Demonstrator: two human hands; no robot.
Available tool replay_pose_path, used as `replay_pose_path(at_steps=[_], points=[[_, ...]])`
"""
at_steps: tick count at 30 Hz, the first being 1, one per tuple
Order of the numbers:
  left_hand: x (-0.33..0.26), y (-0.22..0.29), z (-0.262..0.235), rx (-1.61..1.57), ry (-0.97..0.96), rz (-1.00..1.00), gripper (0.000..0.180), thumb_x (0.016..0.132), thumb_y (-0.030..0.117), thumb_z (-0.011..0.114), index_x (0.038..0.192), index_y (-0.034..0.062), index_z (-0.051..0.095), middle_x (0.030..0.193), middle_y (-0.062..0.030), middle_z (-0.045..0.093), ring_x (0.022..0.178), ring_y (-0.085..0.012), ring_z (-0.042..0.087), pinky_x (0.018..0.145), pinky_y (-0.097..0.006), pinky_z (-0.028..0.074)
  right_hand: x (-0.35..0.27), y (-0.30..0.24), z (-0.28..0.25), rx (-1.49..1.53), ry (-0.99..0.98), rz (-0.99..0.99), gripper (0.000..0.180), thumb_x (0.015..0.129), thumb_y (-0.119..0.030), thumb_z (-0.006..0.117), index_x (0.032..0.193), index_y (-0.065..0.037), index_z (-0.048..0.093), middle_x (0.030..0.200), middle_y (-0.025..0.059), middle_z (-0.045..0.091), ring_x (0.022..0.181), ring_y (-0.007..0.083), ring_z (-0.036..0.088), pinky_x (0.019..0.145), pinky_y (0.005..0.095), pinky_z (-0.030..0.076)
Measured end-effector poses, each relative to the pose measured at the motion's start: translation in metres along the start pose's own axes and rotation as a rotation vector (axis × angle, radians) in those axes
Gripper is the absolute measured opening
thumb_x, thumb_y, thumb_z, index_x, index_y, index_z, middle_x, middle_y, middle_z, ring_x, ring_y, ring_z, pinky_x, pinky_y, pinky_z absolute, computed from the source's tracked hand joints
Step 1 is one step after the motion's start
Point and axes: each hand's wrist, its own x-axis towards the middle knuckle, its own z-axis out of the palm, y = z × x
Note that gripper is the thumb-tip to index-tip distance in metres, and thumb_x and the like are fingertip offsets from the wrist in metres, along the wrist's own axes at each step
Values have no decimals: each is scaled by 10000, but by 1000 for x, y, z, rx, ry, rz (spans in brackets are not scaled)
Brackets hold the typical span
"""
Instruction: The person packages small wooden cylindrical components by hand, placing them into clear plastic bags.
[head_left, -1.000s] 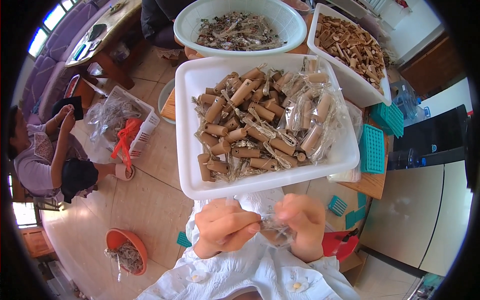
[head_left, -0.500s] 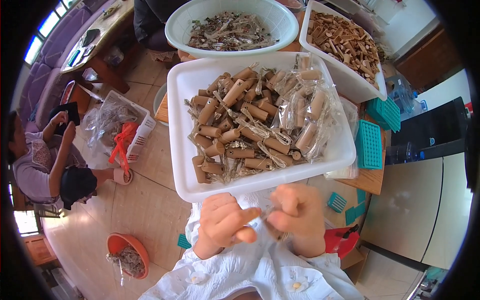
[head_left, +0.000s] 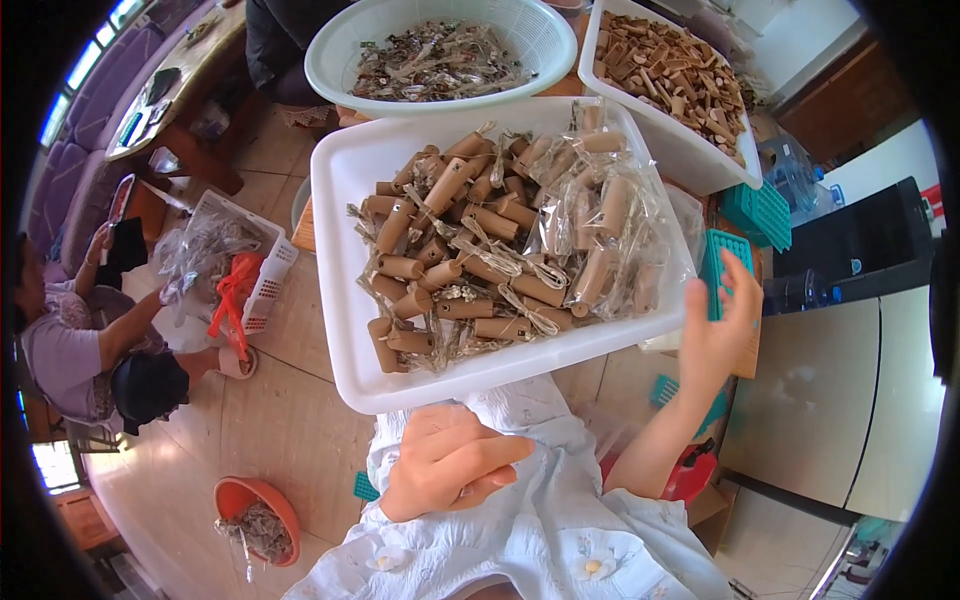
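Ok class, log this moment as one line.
left hand: part-curled, over dress | right hand: open, at right side of tray | tray: brown tubes inside

The head view comes from the left of two wide fisheye cameras worn side by side on the person's head, facing down and forward. Closest, along the lower edge, is the white, flower-trimmed cloth garment (head_left: 500,545); the white rectangular plastic tub (head_left: 342,250) lies mid-frame, seen steeply from above. A round, pale-green plastic basin (head_left: 333,62), farther off, reaches the top edge, and straight lines bow toward the dark, curved border.
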Motion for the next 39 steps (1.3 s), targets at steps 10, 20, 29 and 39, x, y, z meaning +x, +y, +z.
replay_pose_path(at_steps=[10, 20, 29, 39], points=[[5, -3, 8, -99, -88, 7, 276, 653, 66, 668, 916, 55, 586, 542, 0, 469, 421, -142, 425, 374, -265, 308, -66, 29, -17, -364, -626, 169, 376, 827, -157, 489, 1183, -43, 451, 1253, 186, 406, 1189, 395, 320, 973, 515, 228], [10, 2, 11, -66, -117, -20, 269, 602, 20, 677, 857, 45, 594, 635, -30, 539, 547, -165, 524, 464, -264, 414, -75, 58, -13, 236, -428, 580, 440, 916, -285, 341, 1270, -25, 359, 1326, 170, 330, 1253, 335, 251, 1014, 458, 173], [12, 6, 8, -232, -246, -283, 245, 743, 146, 634, 932, 4, 567, 862, -123, 592, 840, -272, 585, 735, -322, 477, -57, 35, -29, 1392, 30, 382, 604, 889, -435, 341, 1340, -55, 209, 1364, 112, 283, 1254, 265, 269, 1019, 395, 191], [4, 9, -17, -484, -169, -475, 486, 739, 410, 624, 941, -30, 574, 903, -146, 609, 827, -262, 608, 720, -308, 470, -36, -71, -61, 461, -803, -796, 344, 837, -373, 445, 1100, -192, 572, 1239, -30, 476, 1180, 237, 394, 993, 550, 115]])
